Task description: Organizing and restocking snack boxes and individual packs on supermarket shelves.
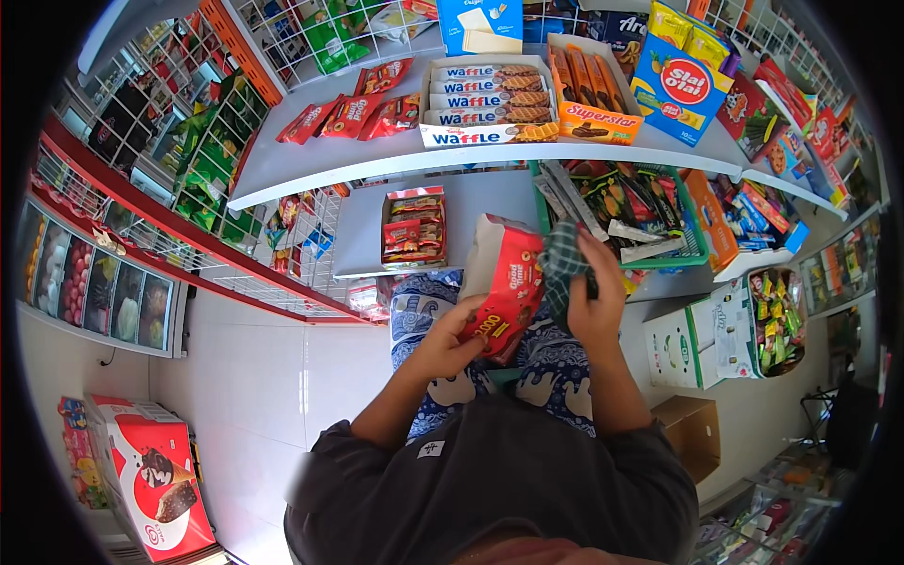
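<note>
My left hand (448, 337) grips the lower end of a red Good Time cardboard box (510, 282), tilted over my lap with its pale inner side partly showing. In my right hand (595, 293) is a bunched dark green checked cloth (565, 265), close against the box's right side. Whether the cloth touches the box I cannot tell. Just beyond, a small display box of red Good Time packets (414, 227) stands on the lower shelf (357, 236). A green plastic basket (696, 233) of assorted sachets sits behind my right hand.
Above, the upper shelf's white edge (480, 157) juts out, bearing a Waffle box (491, 134), a Superstar box (600, 127) and loose red packets (351, 115). Cartons (720, 339) stand on the floor at right. A red-framed wire rack (212, 233) runs along the left.
</note>
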The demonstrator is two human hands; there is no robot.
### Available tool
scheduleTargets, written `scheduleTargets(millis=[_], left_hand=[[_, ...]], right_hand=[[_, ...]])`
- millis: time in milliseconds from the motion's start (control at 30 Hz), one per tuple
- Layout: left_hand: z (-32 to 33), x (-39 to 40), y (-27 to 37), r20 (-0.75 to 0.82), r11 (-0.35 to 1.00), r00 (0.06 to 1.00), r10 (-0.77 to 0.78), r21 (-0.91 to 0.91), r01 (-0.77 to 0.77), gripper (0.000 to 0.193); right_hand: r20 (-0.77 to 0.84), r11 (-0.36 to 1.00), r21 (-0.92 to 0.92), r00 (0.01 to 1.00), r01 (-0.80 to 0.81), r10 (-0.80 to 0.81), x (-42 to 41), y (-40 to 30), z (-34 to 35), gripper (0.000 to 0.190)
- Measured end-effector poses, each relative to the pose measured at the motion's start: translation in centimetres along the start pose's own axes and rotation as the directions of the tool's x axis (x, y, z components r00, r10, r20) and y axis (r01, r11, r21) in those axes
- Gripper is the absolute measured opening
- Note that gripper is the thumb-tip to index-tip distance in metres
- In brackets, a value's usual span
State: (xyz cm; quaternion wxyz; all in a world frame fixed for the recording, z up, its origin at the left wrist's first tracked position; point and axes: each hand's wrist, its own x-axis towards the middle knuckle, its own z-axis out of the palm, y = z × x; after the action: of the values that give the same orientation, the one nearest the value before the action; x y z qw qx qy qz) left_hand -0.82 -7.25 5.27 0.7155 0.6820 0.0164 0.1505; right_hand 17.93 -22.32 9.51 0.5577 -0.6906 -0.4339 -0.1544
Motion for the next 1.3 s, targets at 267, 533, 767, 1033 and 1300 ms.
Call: scheduleTargets(millis=[267, 533, 767, 1033, 1300], left_hand=[[-2.3, -2.2, -4.9, -0.064, 0.827, 0.973, -0.22, -0.541, 0.152, 0.059], [-3.3, -0.8, -0.4, 0.023, 0.655, 0.987, -0.161, -0.745, 0.124, 0.069], [-3.8, -0.2, 0.0, -0.033, 0.783, 0.991, -0.128, -0.616, 0.081, 0.048], [-1.8, 0.5, 1.8, -0.248, 0.976, 0.954, -0.169, -0.177, 0.126, 0.059], [-0.4, -1.0, 1.6, -0.06, 0.92, 0.992, -0.107, -0.386, 0.076, 0.08]], right_hand=[[0.271, 0.914, 0.372, 0.961, -0.162, 0.06, -4.5, -0.8, 1.4, 0.044], [0.281, 0.945, 0.321, 0.947, 0.059, -0.155, -5.4, -1.9, 1.5, 0.045], [0.2, 0.923, 0.373, 0.964, 0.089, -0.173, -4.8, -2.2, 1.9, 0.047], [0.238, 0.908, 0.346, 0.914, 0.236, -0.328, -4.4, -2.5, 2.4, 0.049], [0.002, 0.894, 0.43, 0.99, -0.128, 0.14, -4.9, -0.8, 4.1, 0.04]])
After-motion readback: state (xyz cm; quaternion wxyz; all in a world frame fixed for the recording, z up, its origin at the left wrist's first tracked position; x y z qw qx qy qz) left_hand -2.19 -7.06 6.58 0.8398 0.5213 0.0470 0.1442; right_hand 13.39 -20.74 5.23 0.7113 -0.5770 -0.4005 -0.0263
